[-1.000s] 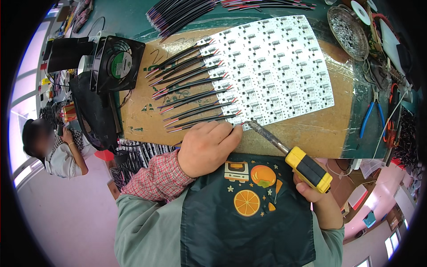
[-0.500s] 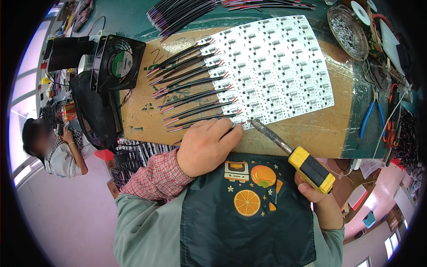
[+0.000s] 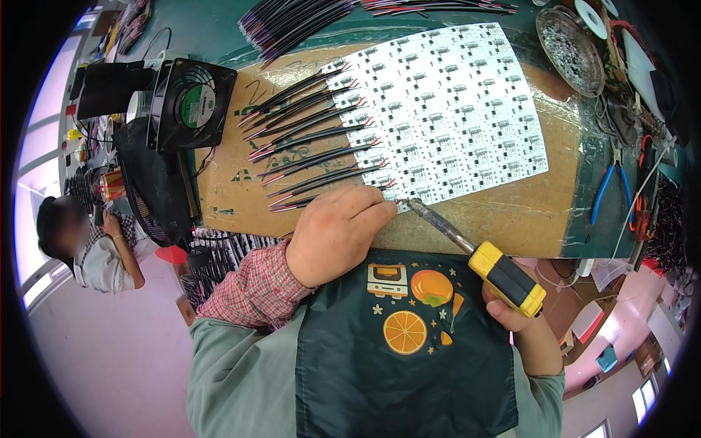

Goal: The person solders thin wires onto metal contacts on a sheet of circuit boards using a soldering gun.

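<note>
Iron tip has crept closer to your left hand (image 3: pixel 337 232) since a second ago. Soldering iron (image 3: pixel 478 255) gripped in your right hand (image 3: pixel 520 320), fingers wrapped shut. Left fingers pinch a wire (image 3: pixel 307 202) at the white board (image 3: pixel 445 109) edge on the surface (image 3: pixel 511 215). Joint being made.

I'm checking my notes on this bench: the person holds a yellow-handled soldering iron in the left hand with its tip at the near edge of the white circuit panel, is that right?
Not quite: the head view shows the soldering iron in the right hand, not the left. Its tip is at the near edge of the white circuit panel.
</note>
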Demonstrator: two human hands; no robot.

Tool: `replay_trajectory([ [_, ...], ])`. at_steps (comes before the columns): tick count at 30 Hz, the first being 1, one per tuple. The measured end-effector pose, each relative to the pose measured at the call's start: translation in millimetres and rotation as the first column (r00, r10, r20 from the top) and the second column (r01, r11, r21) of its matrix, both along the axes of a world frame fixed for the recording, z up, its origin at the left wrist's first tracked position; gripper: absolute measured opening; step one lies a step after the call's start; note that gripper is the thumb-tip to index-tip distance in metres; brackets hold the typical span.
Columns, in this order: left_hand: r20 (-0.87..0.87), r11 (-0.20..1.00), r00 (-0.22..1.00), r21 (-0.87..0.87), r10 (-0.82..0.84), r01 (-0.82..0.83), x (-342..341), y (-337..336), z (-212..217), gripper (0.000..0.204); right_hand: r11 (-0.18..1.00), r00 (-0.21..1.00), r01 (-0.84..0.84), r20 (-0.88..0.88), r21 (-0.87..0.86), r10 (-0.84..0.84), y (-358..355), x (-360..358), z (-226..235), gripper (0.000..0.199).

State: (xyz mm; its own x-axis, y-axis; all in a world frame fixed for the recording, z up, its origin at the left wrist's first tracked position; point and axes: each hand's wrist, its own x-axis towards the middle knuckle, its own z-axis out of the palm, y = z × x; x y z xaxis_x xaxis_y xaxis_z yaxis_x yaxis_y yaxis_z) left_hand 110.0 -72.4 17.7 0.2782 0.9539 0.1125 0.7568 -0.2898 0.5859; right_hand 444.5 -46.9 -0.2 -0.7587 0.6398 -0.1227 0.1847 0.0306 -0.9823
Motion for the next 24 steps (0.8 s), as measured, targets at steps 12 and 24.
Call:
replay_trajectory([
  [12,-0.014,1.0,1.0,-0.001,-0.002,0.002,0.7,-0.9,0.5,0.028,0.999,1.0,0.023,0.006,-0.028,-0.022,-0.1,-2.6,1.8,0.045],
  [24,-0.007,0.999,1.0,-0.043,0.0,0.0,0.9,-0.5,3.9,0.029,0.994,0.999,0.049,0.003,-0.094,-0.049,-5.5,2.3,-0.5,0.045],
])
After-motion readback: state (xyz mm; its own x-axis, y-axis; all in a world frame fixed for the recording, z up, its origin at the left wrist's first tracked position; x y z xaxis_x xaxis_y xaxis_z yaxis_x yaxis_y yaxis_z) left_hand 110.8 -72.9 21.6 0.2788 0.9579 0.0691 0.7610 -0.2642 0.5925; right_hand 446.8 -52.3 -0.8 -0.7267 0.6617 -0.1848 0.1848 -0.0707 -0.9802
